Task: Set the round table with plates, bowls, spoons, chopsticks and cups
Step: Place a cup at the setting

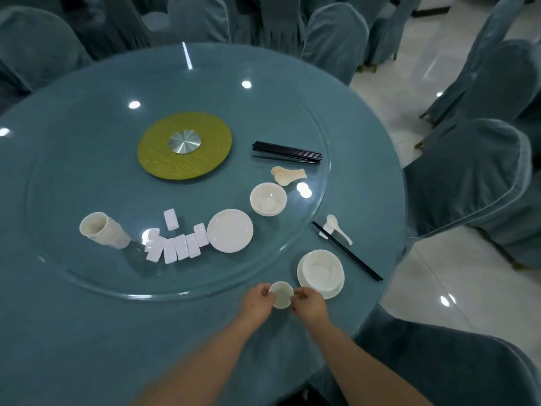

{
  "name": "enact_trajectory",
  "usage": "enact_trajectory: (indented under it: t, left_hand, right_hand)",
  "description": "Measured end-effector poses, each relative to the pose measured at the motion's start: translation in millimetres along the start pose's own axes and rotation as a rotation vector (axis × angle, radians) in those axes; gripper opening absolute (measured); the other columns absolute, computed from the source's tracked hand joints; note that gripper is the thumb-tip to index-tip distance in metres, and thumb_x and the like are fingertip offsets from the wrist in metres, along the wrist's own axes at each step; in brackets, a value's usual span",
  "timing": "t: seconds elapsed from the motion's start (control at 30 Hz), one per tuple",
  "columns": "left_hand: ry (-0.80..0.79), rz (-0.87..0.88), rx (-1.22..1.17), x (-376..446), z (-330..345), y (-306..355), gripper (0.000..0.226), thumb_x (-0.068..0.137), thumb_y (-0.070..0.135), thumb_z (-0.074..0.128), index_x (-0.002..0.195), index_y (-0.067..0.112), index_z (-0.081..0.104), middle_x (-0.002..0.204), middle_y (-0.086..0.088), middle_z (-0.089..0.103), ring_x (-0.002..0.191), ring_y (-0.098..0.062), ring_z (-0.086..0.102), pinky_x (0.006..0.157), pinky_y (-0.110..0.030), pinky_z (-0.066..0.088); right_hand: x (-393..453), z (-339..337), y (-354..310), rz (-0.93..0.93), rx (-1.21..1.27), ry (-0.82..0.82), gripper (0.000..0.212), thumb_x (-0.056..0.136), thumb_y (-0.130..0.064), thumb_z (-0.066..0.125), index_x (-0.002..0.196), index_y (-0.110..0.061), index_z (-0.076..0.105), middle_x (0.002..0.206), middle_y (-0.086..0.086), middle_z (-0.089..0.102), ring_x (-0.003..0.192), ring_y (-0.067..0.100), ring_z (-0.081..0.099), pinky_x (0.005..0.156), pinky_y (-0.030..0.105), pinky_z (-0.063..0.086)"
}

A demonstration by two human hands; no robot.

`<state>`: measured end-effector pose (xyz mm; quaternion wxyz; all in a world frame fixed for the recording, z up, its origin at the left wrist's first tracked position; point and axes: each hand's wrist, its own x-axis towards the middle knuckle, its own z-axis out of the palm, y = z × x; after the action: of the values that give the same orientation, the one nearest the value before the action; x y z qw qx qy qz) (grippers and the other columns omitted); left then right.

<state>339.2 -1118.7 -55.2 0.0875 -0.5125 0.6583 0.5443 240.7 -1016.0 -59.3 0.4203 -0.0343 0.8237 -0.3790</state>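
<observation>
Both hands — left hand and right hand — pinch the small white cup by its rim, at the near table edge, just left of the bowl on its plate. A careless nudge right could knock that bowl — or tip the cup.

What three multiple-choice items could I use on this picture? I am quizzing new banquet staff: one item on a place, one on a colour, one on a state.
1. Where does the bundle of chopsticks lie?
A. right of the yellow-green disc
B. inside the stack of cups
C. on a chair

2. What colour is the tablecloth?
A. red
B. white
C. blue-green

3. What holds the small cup?
A. nothing
B. both hands
C. the left hand alone

Key: 1 A, the bundle lies on the glass turntable right of the disc. 2 C, the cloth is blue-green all over. 3 B, the left hand and the right hand each have a grip on one side of the cup.
</observation>
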Motion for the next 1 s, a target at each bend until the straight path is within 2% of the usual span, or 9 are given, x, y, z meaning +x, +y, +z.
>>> enact_trajectory:
  t: [0.13,0.23,0.43,0.57,0.63,0.77,0.87,0.93,1.0]
  left_hand:
    - [0.044,-0.015,-0.012,7,-3,1,0.022,0.087,0.015,0.053,0.105,0.018,0.066,0.096,-0.001,0.069,0.079,-0.019,0.062,0.079,-0.033,0.053]
    - [0.045,-0.037,0.001,10,-6,0,0.022,0.087,0.016,0.054,0.106,0.018,0.066,0.099,-0.001,0.07,0.085,-0.02,0.065,0.082,-0.032,0.052]
    - [0.05,-0.049,-0.009,13,-14,1,0.026,0.087,0.016,0.055,0.111,0.017,0.064,0.104,-0.001,0.069,0.097,-0.026,0.067,0.089,-0.036,0.053]
    - [0.044,-0.054,0.023,10,-25,-1,0.023,0.087,0.023,0.055,0.108,0.021,0.064,0.103,0.001,0.069,0.098,-0.022,0.066,0.09,-0.034,0.052]
    - [0.05,-0.059,0.033,7,-34,-1,0.019,0.088,0.024,0.051,0.103,0.022,0.062,0.101,-0.002,0.07,0.097,-0.023,0.066,0.089,-0.034,0.053]
    - [0.044,-0.047,0.009,-2,-61,3,0.012,0.09,0.019,0.048,0.09,0.02,0.06,0.095,-0.011,0.069,0.084,-0.024,0.063,0.086,-0.039,0.053]
    - [0.09,-0.017,0.023,-6,-87,4,0.015,0.09,0.021,0.051,0.09,0.011,0.063,0.093,-0.012,0.071,0.076,-0.023,0.06,0.077,-0.034,0.054]
    - [0.111,-0.012,0.013,-9,-109,4,0.014,0.09,0.022,0.052,0.088,0.011,0.061,0.09,-0.01,0.07,0.071,-0.02,0.058,0.069,-0.028,0.05]
    - [0.13,-0.017,0.023,-9,-128,0,0.012,0.09,0.022,0.052,0.085,0.013,0.059,0.092,-0.01,0.07,0.074,-0.019,0.058,0.071,-0.026,0.049]
  right_hand:
    - [5,3,-1,0.004,-0.036,-0.02,0.022,0.082,0.0,0.055,0.095,-0.009,0.071,0.078,0.006,0.068,0.073,0.021,0.061,0.077,0.037,0.054]
    - [8,5,-5,-0.004,-0.074,-0.051,0.022,0.08,-0.001,0.054,0.091,-0.01,0.071,0.069,0.002,0.066,0.068,0.019,0.06,0.072,0.033,0.053]
    - [8,7,-12,-0.033,-0.119,-0.093,0.025,0.079,-0.002,0.054,0.073,-0.02,0.07,0.064,0.001,0.067,0.064,0.016,0.058,0.072,0.035,0.052]
    - [6,5,-18,-0.018,-0.196,-0.104,0.016,0.075,-0.007,0.057,0.07,-0.013,0.071,0.063,0.002,0.065,0.061,0.015,0.054,0.066,0.028,0.047]
    - [4,2,-23,0.011,-0.24,-0.075,0.014,0.074,-0.009,0.057,0.068,-0.015,0.068,0.061,-0.001,0.063,0.06,0.014,0.053,0.062,0.023,0.044]
    - [2,-2,-39,0.009,-0.326,0.001,0.02,0.086,-0.012,0.049,0.081,-0.007,0.068,0.079,0.008,0.067,0.073,0.021,0.053,0.068,0.026,0.045]
    - [2,-1,-54,-0.003,-0.29,0.035,0.026,0.091,-0.012,0.043,0.082,-0.008,0.067,0.083,0.009,0.066,0.077,0.024,0.053,0.073,0.028,0.045]
    - [0,5,-66,-0.031,-0.299,0.053,0.027,0.091,-0.013,0.042,0.085,-0.008,0.068,0.088,0.009,0.068,0.083,0.028,0.058,0.078,0.031,0.047]
    - [-2,12,-77,-0.058,-0.336,0.076,0.028,0.093,-0.016,0.042,0.088,-0.008,0.068,0.095,0.01,0.07,0.09,0.03,0.062,0.084,0.034,0.048]
